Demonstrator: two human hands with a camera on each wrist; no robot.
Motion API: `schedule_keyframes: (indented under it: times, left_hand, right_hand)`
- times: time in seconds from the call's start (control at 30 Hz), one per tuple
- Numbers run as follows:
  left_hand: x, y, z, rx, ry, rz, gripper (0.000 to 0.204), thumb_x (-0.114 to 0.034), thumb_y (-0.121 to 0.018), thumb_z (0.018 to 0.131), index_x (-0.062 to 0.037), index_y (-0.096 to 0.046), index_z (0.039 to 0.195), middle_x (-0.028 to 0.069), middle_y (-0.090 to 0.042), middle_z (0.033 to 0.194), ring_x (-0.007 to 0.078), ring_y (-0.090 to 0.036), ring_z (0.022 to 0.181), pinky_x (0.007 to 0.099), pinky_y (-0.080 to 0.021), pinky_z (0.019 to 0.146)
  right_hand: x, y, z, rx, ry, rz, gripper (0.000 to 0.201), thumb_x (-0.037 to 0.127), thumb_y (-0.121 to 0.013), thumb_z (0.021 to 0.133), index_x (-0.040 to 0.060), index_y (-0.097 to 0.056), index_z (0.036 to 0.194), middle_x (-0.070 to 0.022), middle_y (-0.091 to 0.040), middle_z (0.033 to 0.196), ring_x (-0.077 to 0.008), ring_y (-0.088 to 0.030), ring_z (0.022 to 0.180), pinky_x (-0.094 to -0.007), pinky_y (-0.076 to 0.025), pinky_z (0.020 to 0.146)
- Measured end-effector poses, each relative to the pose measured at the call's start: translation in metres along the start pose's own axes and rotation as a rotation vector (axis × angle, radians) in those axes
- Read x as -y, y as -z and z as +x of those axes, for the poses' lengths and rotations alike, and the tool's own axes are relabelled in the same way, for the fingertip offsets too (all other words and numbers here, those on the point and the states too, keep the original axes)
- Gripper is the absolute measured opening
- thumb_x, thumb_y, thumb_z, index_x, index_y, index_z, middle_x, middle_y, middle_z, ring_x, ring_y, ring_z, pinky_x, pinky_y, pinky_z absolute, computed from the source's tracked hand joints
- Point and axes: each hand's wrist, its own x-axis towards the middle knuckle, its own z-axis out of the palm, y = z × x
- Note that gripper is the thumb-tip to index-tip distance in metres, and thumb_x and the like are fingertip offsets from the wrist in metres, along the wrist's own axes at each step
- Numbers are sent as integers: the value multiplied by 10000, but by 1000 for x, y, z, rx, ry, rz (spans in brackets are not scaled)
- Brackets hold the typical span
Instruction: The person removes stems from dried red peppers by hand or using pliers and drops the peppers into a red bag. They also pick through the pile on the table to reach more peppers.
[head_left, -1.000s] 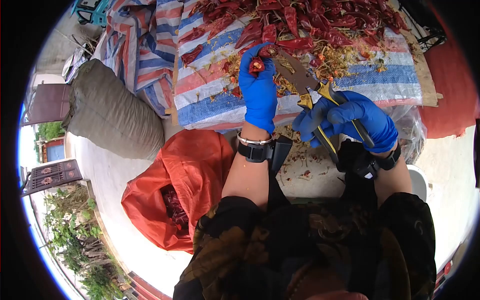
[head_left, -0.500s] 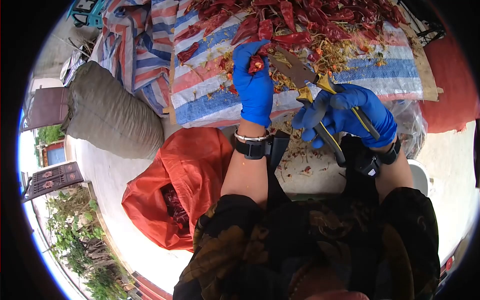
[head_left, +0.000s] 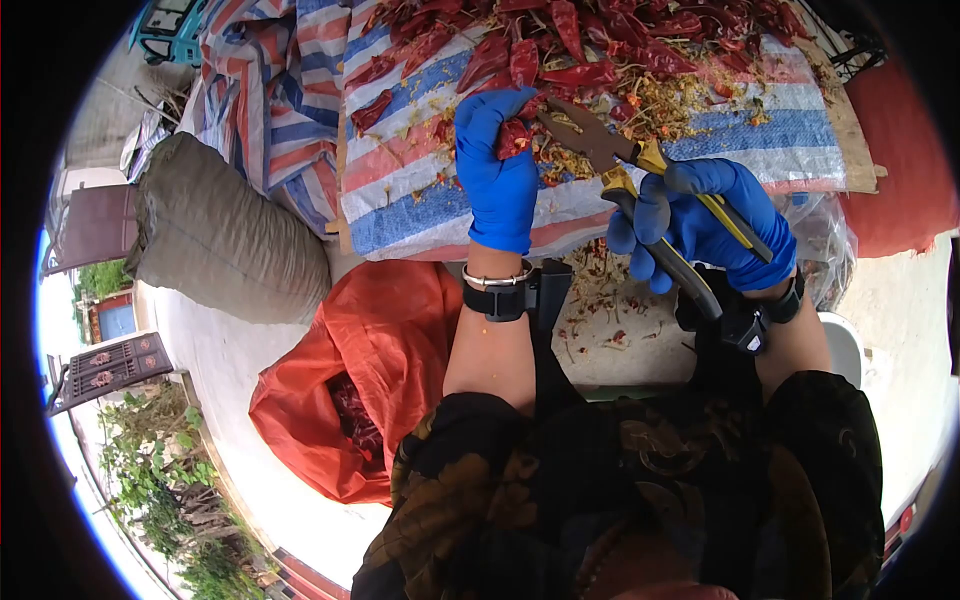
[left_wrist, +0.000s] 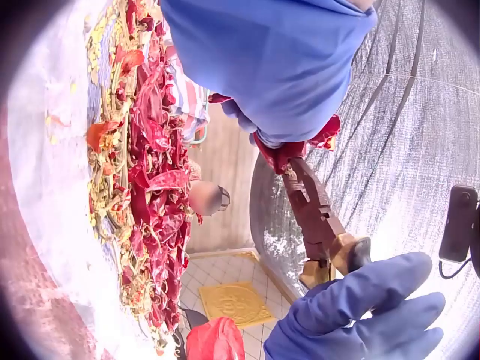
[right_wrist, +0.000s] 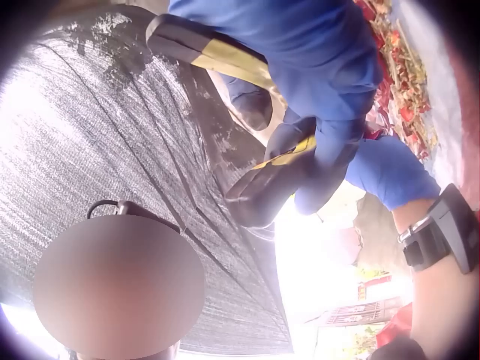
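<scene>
Pinched in my blue-gloved left hand (head_left: 497, 175) is a dried red chili (head_left: 514, 139), held over the near edge of the striped sheet (head_left: 400, 220). My gloved right hand (head_left: 728, 215) grips pliers (head_left: 600, 143) with yellow and black handles spread apart, fingers curled round them. In the left wrist view the rusty tips of the pliers (left_wrist: 315, 221) meet the chili (left_wrist: 281, 155) just below my left hand (left_wrist: 270, 67), with my right hand (left_wrist: 360, 315) beneath. The right wrist view has the handle (right_wrist: 225, 58) under my right hand (right_wrist: 322, 75); the tips are hidden there.
Dried chilies (head_left: 660, 30) and stem scraps (head_left: 660, 110) lie across the far part of the sheet. An open red bag (head_left: 350, 340) holding chilies stands at the lower left, beside a full grey-green sack (head_left: 225, 235). Red cloth (head_left: 900, 170) hangs at the right.
My left hand has shifted a little to the left with the chili. My right hand has turned the pliers slightly, and their handle ends now sit farther right.
</scene>
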Motion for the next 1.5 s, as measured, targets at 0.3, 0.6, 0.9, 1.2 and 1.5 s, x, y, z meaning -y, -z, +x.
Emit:
schedule_keyframes:
  times: [0.3, 0.6, 0.9, 1.2, 1.5]
  left_hand:
    - [-4, 1, 2, 87, -94, 64, 317, 131, -532, 697, -64, -630, 926, 67, -565, 928, 202, -543, 882, 284, -426, 807]
    - [-2, -13, -4, -82, 348, -277, 226, 6, -489, 829, -37, -563, 1038, 27, -574, 874, 90, -515, 774, 222, -419, 695]
    - [-7, -1, -1, -15, 653, -604, 194, -43, -493, 831, -25, -539, 1018, 22, -533, 803, 86, -429, 650, 223, -365, 577]
    - [-2, 6, -5, 53, 730, -1229, 238, -74, -548, 828, -45, -551, 1064, 59, -604, 920, 108, -578, 791, 250, -486, 699]
    - [-13, 0, -3, -59, 826, -980, 204, -250, -599, 844, -104, -562, 982, -16, -577, 879, 82, -566, 781, 251, -476, 690]
  right_hand:
    - [-4, -22, 4, -256, -33, -26, 360, 257, -444, 867, -29, -565, 685, -212, -562, 790, -261, -607, 613, -326, -518, 510]
    - [-10, -20, 7, -284, 46, -22, 346, 238, -424, 880, 33, -520, 619, -128, -522, 693, -170, -506, 496, -249, -421, 437]
    - [-5, -13, 1, -143, 18, 78, 328, 262, -441, 884, 36, -527, 662, -146, -570, 713, -183, -535, 532, -260, -432, 460]
    - [-12, -4, -6, -38, 189, 14, 386, 282, -373, 926, 70, -446, 612, -132, -498, 625, -135, -412, 389, -219, -346, 354]
    - [-15, 3, 1, -1, 119, 0, 402, 284, -411, 897, 58, -433, 565, -155, -489, 619, -164, -441, 425, -226, -358, 373]
